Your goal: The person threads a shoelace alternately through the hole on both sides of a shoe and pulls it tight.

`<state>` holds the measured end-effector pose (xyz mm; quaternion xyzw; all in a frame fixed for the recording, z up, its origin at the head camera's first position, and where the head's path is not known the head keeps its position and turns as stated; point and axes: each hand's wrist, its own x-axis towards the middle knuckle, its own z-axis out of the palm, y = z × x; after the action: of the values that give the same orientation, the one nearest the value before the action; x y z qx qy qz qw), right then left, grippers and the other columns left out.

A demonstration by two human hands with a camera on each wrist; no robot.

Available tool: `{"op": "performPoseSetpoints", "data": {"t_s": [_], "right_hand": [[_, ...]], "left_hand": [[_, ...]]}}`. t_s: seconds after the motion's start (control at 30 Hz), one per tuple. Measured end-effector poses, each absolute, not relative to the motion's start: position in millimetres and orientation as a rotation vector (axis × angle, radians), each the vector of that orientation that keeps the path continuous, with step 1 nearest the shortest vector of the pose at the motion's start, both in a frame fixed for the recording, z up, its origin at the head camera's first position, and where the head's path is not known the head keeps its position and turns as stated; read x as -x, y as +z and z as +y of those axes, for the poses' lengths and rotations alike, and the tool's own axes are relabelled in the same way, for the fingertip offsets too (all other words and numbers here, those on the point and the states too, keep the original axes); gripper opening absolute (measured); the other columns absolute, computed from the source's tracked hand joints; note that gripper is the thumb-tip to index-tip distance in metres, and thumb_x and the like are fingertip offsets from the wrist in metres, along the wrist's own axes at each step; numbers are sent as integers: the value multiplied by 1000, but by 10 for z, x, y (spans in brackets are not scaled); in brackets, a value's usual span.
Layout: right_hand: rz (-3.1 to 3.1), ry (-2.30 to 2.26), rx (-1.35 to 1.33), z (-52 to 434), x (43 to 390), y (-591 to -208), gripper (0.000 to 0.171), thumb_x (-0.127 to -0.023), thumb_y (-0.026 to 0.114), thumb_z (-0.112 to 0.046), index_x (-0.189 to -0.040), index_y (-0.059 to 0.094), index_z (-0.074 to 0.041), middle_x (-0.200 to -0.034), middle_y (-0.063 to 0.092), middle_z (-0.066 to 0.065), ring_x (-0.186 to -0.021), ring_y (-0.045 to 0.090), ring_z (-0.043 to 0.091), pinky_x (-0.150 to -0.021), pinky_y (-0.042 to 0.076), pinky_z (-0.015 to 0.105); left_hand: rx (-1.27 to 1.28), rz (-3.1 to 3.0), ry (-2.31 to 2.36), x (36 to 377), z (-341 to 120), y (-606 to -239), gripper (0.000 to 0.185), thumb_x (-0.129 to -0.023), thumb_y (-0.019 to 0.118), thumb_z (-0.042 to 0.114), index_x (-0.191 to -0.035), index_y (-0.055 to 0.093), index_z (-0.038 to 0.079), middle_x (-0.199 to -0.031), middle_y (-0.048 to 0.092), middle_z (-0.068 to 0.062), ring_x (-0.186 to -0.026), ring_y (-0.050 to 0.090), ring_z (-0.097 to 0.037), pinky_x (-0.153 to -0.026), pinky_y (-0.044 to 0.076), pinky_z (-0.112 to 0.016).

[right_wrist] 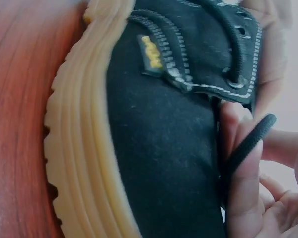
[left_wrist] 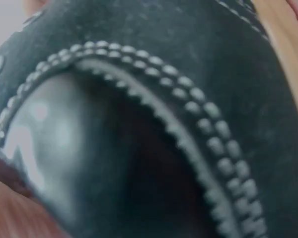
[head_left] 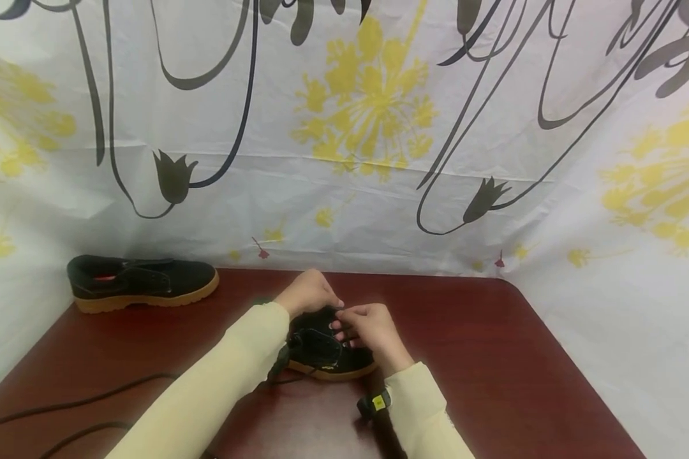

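Note:
A black shoe (head_left: 344, 360) with white stitching and a tan sole rests in the middle of the table. Over its far side, my left hand (head_left: 309, 294) has its thumb and fingertips drawn together as in a pinch. My right hand (head_left: 373, 326) meets it from the right, thumb and index finger pinched. In the right wrist view, a dark shoelace (right_wrist: 251, 141) rises between the fingers beside the eyelet flap (right_wrist: 223, 54). Close-up stitched shoe leather (left_wrist: 238, 74) fills the left wrist view, with blurred skin at its corners. The exact pinch points are partly hidden.
A matching black shoe (head_left: 143, 284) stands at the back left of the red-brown table (head_left: 465, 357). Dark cables (head_left: 80, 401) run across the left side. A patterned white sheet (head_left: 264, 127) hangs behind and at both sides. A small black device (head_left: 373, 403) sits at the right wrist.

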<state>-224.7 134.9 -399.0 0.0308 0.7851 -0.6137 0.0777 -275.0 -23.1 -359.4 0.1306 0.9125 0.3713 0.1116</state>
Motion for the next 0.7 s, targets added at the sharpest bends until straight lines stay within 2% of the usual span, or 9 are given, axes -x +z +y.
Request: {"op": "performPoseSetpoints", "data": {"t_s": [0.17,0.23,0.4,0.47,0.7], "right_hand": [[2330,-1838,-74,1354,2247,-3971,22,-96,67,-16,-104,77,2,-80,77,7,-61,70,9,-57,58,25],[2331,-1842,-70,1350,2245,-3974,22,-97,66,-15,-104,76,3,-79,77,7,-61,70,9,-58,58,26],[2331,-1839,-66,1349,2241,-3982,22,-98,64,-13,-106,76,3,-80,77,7,-62,70,9,-60,59,27],[2326,-1833,-66,1351,2239,-3978,22,-98,64,-14,-106,76,3,-80,77,6,-62,70,8,-61,60,27],[2246,-1831,-49,1403,2291,-3968,24,-96,66,-17,-104,76,4,-78,76,4,-65,71,8,-63,60,25]], "left_hand": [[-322,2675,1124,2706,-251,-3586,24,-88,78,23,-77,81,2,-64,70,-1,-62,50,-13,-58,38,-23],[-307,2661,1137,2701,-260,-3587,24,-88,78,24,-77,81,2,-63,69,-1,-62,50,-13,-59,39,-24],[-307,2660,1106,2721,-257,-3595,29,-85,80,26,-70,77,1,-54,55,3,-58,47,-14,-56,38,-24],[-320,2677,1088,2735,-254,-3623,29,-85,81,27,-68,78,3,-53,54,4,-56,46,-13,-56,37,-24],[-414,2776,1164,2746,-221,-3722,34,-92,74,24,-62,76,9,-47,49,5,-45,36,-10,-48,31,-24]]}}
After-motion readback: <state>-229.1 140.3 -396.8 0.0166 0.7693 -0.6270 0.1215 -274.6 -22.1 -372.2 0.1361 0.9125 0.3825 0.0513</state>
